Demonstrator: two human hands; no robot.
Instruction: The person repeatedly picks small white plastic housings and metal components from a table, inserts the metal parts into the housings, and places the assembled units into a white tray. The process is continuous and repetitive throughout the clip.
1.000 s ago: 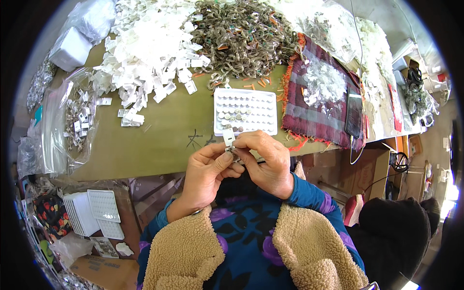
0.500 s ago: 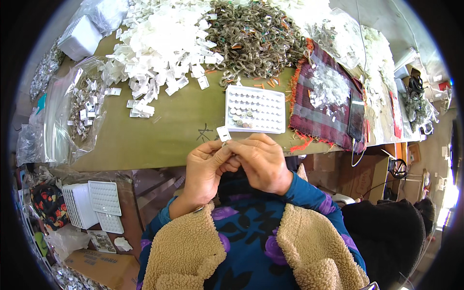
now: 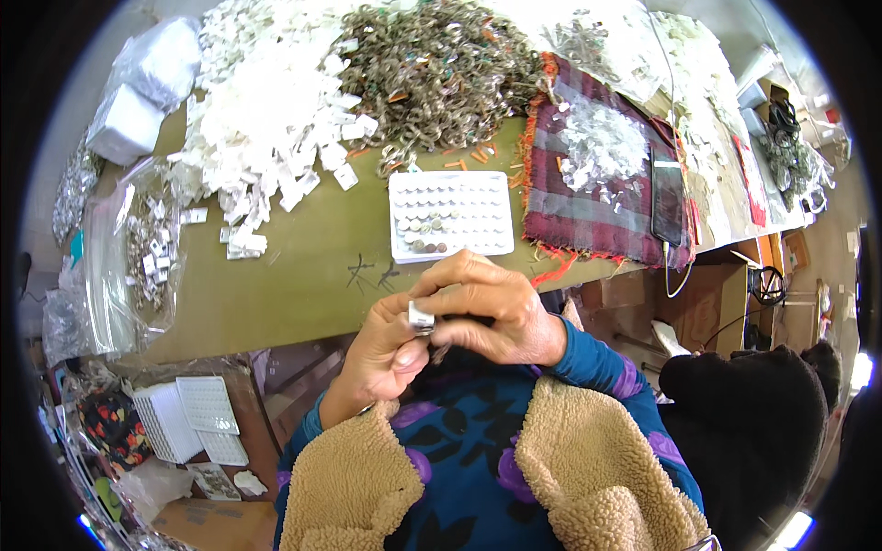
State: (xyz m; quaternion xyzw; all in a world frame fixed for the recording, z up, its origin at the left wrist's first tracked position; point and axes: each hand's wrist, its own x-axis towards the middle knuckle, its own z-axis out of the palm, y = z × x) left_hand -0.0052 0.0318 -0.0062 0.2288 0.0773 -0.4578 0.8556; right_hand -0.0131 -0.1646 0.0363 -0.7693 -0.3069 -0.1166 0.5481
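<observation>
In front of my chest, a small white plastic piece with a slot shows between my hands. My left hand is closed, with its fingers pinching the piece from the left side. Curled around from the right, my right hand has its fingertips against the piece. Its thumb is bent in below, where a small dark blurred bit shows that I cannot make out. Just beyond my hands lies a white tray with rows of round pockets. Several small round discs sit in its near left part.
A heap of white plastic pieces and a tangled pile of brownish loops cover the far table. At right lies a checked cloth with clear chips and a phone. A plastic bag sits left.
The white piece has come down closer to my body and turned, and my right hand's fingers now arch over it. The whole view has shifted slightly, moving the table things left.
</observation>
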